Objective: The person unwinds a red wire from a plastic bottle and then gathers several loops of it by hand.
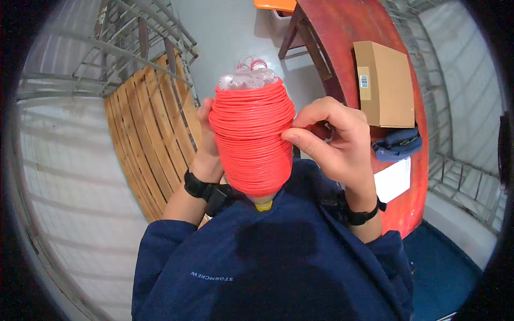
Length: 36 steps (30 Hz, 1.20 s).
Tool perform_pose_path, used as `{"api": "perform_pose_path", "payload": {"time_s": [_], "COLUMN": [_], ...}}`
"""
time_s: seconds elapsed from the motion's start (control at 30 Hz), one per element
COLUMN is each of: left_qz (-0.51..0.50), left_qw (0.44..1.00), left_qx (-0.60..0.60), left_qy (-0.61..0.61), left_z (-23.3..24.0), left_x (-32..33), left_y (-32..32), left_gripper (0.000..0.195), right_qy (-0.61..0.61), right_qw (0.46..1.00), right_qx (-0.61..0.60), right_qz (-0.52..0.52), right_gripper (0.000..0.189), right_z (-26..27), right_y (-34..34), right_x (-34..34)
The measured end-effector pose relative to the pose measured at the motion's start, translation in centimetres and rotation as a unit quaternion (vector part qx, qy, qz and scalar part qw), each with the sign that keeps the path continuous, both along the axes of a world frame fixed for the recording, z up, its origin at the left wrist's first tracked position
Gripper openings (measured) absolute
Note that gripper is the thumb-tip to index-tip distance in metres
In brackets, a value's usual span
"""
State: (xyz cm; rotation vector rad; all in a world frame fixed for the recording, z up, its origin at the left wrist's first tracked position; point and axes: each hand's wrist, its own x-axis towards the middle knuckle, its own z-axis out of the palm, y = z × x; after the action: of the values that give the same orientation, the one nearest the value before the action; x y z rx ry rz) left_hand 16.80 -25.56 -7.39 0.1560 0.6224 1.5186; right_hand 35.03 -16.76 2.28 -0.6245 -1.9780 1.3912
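Observation:
Red cord (253, 132) is wound in many close turns around a clear plastic bottle (247, 79). The bottle's yellow cap (264, 206) points toward my chest, and its crumpled clear end faces away. Thin loose red strands (257, 63) curl beyond that far end. My left hand (207, 148) supports the bottle from its left side; most of its fingers are hidden behind the cord. At the right edge of the winding, my right hand (335, 138) pinches the cord between thumb and forefinger. A black band circles each wrist.
On the right, a red table (329, 24) carries a cardboard box (387, 86), a folded dark blue cloth item (397, 144) and a white sheet (393, 180). Wooden slats (148, 136) and a metal frame (136, 52) stand at left. An orange seat (275, 5) shows at the top.

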Motion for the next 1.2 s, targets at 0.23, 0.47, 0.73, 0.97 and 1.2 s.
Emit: {"api": "perform_pose_path", "payload": {"time_s": [0.23,0.47,0.73,0.97,1.2], "left_qz": [-0.001,-0.008,0.009,0.046,0.023], "left_qw": [1.000,0.972,0.993,0.996,0.997], "left_qx": [-0.002,0.166,0.072,-0.037,-0.024], "left_qy": [-0.016,-0.169,-0.094,-0.074,-0.068], "left_z": [1.0,0.2,-0.4,-0.9,-1.5], "left_x": [0.1,-0.3,0.7,0.9,0.6], "left_y": [0.6,1.1,1.9,1.9,3.3], "left_gripper": [0.072,0.069,0.068,0.069,0.068], "right_qy": [-0.004,-0.023,-0.011,-0.008,-0.029], "right_qw": [0.999,0.996,1.000,0.999,0.997], "right_qx": [0.033,0.081,-0.001,0.004,0.038], "right_qz": [-0.026,-0.029,-0.015,-0.049,-0.061], "right_gripper": [0.015,0.014,0.014,0.013,0.014], "right_z": [-0.2,0.9,-0.2,-0.4,-0.2], "right_y": [0.1,0.1,0.7,1.6,2.2], "right_x": [-0.6,-0.8,-0.6,0.4,1.0]}}
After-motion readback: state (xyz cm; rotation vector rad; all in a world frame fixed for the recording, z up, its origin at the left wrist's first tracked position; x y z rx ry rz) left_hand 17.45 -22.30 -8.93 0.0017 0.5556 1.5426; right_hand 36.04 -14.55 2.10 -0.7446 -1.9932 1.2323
